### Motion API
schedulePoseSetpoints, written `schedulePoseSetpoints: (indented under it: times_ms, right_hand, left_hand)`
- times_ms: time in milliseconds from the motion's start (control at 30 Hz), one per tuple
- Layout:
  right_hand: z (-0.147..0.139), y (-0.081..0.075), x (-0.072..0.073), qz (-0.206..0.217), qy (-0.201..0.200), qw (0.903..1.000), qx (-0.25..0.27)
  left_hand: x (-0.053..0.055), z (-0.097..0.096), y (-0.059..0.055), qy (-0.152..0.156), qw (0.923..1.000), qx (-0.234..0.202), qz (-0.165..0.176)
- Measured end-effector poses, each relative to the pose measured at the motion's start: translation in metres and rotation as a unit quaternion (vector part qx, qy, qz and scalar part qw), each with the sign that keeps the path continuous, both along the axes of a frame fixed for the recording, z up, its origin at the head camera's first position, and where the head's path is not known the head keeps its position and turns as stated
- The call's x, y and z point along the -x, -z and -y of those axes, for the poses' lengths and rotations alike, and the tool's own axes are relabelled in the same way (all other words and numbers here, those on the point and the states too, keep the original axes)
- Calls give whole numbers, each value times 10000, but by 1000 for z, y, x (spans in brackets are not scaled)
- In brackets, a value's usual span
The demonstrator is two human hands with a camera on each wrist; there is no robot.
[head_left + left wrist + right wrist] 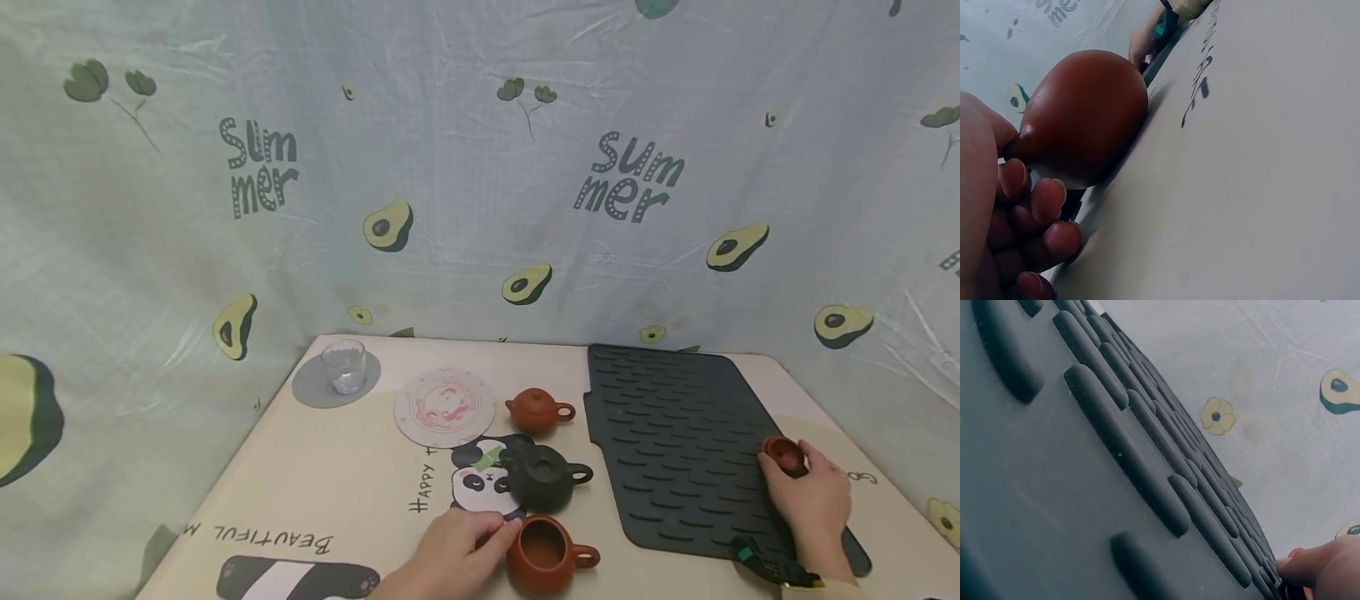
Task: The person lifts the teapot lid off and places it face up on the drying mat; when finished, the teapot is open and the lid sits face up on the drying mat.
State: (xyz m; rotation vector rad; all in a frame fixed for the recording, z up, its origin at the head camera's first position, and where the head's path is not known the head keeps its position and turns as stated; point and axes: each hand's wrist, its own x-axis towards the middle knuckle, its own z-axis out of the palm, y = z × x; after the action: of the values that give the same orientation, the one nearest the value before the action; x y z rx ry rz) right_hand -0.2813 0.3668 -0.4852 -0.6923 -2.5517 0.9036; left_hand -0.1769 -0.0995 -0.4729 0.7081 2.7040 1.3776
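Note:
A reddish-brown teapot (542, 571) stands lidless on the table at the front, its handle to the right. With thumb and fingers my left hand (450, 557) pinches its spout; the left wrist view shows the teapot's rounded side (1088, 115) close up. Far to the right, my right hand (816, 496) holds a small reddish-brown teapot lid (784, 455) between thumb and fingers, hollow side up, at the right edge of the black ridged mat (675, 450). In the right wrist view only part of this hand (1325, 569) shows, and the lid is mostly hidden.
Behind the lidless teapot stand a black teapot (543, 477) and a smaller reddish-brown teapot (535, 412), both lidded. A pink-patterned round mat (410, 408) lies left of them. Farther left, a clear glass (345, 367) sits on a grey coaster (311, 390). A patterned curtain (465, 150) hangs behind.

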Motion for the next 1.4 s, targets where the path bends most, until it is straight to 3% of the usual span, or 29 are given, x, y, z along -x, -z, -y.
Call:
schedulePoseSetpoints:
  times_ms: [233, 667, 900, 1400]
  right_hand:
    - [-5, 2, -2, 35, -13, 9998, -206]
    - [1, -1, -1, 22, -42, 10000, -43]
    - [-2, 0, -2, 196, -27, 9998, -4]
    - [-2, 2, -3, 87, -21, 9999, -142]
  left_hand:
    - [2, 0, 1, 109, 9998, 50, -165]
    - [0, 3, -3, 114, 9994, 221, -255]
    - [1, 6, -5, 171, 9994, 279, -62]
    - [2, 6, -4, 285, 9994, 171, -74]
